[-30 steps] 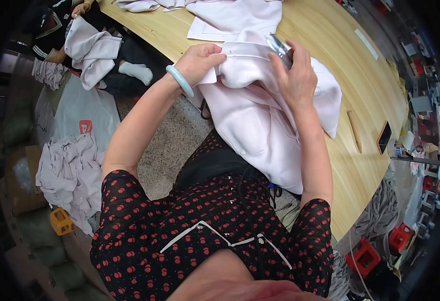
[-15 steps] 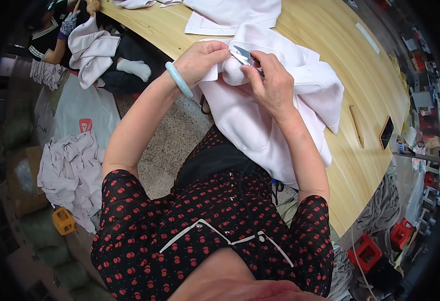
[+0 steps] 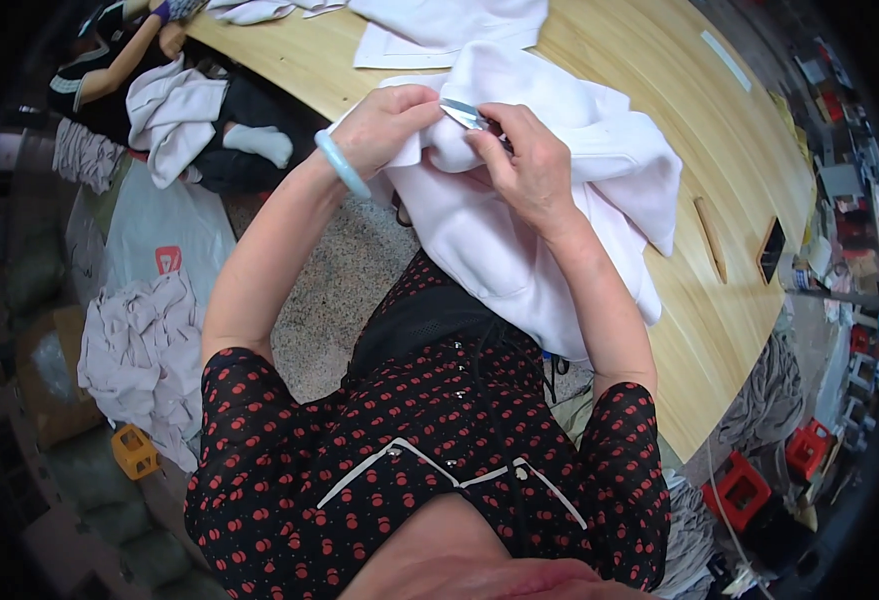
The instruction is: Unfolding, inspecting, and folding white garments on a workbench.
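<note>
A pale pink garment (image 3: 469,235) lies bunched at the table's near edge and hangs down over my lap. My left hand (image 3: 391,118) pinches its edge between thumb and fingers. In my right hand (image 3: 527,165) is a pair of thread snips (image 3: 467,115), its pointed metal blades directed left at the pinched cloth. The blade tips are close to my left fingertips; whether a thread lies between them is too small to tell.
The wooden table (image 3: 659,90) holds another pale garment (image 3: 449,25), a wooden stick (image 3: 709,240) and a phone (image 3: 771,250). At far left a person (image 3: 119,70) sits with a pale garment. A fabric heap (image 3: 144,350), a yellow stool (image 3: 134,452) and a red crate (image 3: 737,493) stand around.
Both my hands and the snips have shifted slightly left in the picture, and the blades look closer together. The other person's gloved hand has moved up.
</note>
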The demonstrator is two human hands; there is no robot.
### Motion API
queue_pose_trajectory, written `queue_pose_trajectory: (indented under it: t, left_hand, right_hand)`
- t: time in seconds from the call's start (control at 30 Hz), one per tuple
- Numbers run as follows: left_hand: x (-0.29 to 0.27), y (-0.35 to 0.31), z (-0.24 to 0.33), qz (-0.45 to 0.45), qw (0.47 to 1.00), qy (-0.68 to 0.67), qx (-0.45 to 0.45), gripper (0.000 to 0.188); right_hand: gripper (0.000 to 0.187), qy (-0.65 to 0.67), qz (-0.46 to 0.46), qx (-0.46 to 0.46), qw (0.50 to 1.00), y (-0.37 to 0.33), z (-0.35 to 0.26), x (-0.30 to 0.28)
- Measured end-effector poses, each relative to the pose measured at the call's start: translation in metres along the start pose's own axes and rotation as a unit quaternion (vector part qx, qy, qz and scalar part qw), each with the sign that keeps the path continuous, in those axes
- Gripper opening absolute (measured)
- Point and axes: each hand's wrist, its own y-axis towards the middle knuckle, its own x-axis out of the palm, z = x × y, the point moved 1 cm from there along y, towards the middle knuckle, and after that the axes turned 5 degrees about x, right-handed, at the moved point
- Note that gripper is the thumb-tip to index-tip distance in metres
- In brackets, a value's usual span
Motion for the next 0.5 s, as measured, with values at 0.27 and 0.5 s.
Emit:
queue_pose_trajectory:
  t: [0.27, 0.5]
  left_hand:
    - [-0.020, -0.011, -0.032, 0.072, 0.915, 0.386, 0.089, 0.024]
    - [-0.050, 0.025, -0.005, 0.296, 0.647, 0.502, 0.492, 0.024]
  right_hand:
    - [0.026, -0.099, 0.152, 0.140, 0.973, -0.068, 0.060, -0.095]
    - [0.028, -0.377, 0.116, 0.354, 0.848, -0.203, 0.162, -0.202]
